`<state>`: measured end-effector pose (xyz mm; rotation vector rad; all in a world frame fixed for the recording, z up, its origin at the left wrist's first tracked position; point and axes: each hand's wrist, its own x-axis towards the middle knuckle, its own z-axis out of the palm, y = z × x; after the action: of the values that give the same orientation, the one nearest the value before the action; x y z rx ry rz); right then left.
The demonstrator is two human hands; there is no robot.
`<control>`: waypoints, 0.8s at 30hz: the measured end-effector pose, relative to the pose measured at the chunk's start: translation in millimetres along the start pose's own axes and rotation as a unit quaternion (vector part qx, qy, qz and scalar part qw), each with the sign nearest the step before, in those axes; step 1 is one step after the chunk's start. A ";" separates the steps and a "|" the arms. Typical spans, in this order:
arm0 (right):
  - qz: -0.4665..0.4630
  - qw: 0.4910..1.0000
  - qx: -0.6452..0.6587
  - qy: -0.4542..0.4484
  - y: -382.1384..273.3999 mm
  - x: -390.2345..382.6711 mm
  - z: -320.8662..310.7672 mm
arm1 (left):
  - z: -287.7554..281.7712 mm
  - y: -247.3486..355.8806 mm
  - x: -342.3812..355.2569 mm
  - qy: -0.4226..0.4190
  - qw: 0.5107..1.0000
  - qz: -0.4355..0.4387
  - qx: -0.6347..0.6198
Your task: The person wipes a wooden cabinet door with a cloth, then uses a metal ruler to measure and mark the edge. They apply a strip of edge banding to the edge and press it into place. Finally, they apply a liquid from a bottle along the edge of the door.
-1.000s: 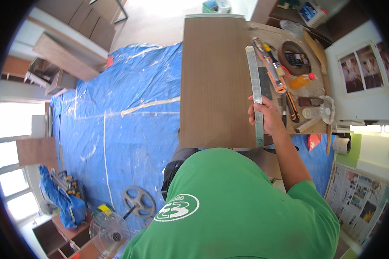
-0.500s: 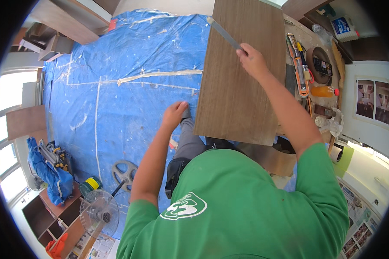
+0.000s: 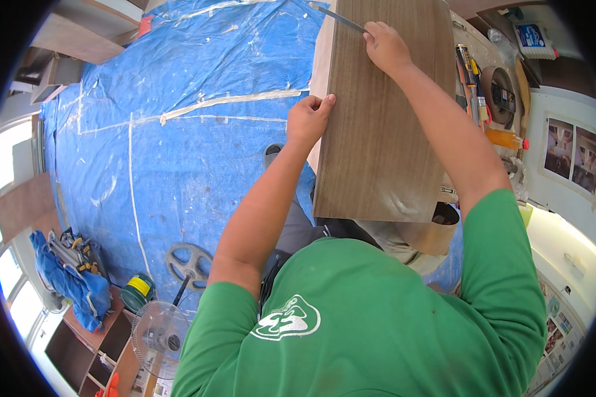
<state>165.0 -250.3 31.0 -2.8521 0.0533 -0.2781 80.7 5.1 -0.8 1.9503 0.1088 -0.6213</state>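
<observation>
Left hand has come up off the blue floor sheet to the wood-grain panel since half a second ago; panel now sits further right in your view, a pale side face showing down its left. Clock centred on the panel, 12 at the top. Panel itself is straight ahead of your green shirt, at the shirt's 12. Your right hand is over its 12 o'clock end, fingers pinching one end of a metal ruler; the ruler's free tip reaches out past the panel at 11. Can't tell if ruler touches panel. Your left hand is at 9, thumb out to the edge, other fingers curled; can't tell if they grip it. Bench runs down the panel's right: hand tools between 2 and 3, brown coil with a dark device inside it near 3, orange bottle at 3. White jug at 2, well apart. Photos just past 3. Blue sheet spreads at 9; spoked wheel near 8, fan between 7 and 8.
</observation>
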 end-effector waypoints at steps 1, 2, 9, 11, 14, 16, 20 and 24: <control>-0.026 0.999 -0.024 0.020 2.5 3.6 4.7 | 0.0 -2.0 2.5 -0.003 1.000 0.000 0.003; -0.052 0.997 -0.048 0.039 3.4 7.2 8.9 | -1.0 -7.0 4.8 -0.015 1.000 -0.001 -0.007; -0.074 0.996 -0.048 0.028 0.4 30.5 14.5 | -45.5 -88.4 -13.4 -0.052 0.992 -0.044 -0.105; -0.043 0.998 -0.053 0.001 -4.5 37.0 9.9 | -74.4 -137.9 -23.4 -0.052 0.995 -0.077 -0.029; -0.045 0.996 -0.058 0.042 -7.4 42.5 9.1 | -109.3 -227.9 -54.4 -0.008 0.992 -0.124 -0.006; -0.060 0.997 -0.041 0.032 -7.3 48.4 12.3 | -137.9 -286.9 -83.6 0.006 0.987 -0.156 0.045; -0.124 0.991 -0.037 0.041 -10.0 42.4 20.4 | -173.3 -366.5 -145.5 0.028 0.972 -0.219 0.079; -0.147 0.989 -0.031 -0.012 -24.8 15.8 14.5 | -186.8 -383.4 -190.0 0.031 0.944 -0.323 0.057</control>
<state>183.5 -223.5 27.0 -2.9190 -0.3727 -0.3044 -144.6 379.4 -165.5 2.0394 0.7906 -1.0052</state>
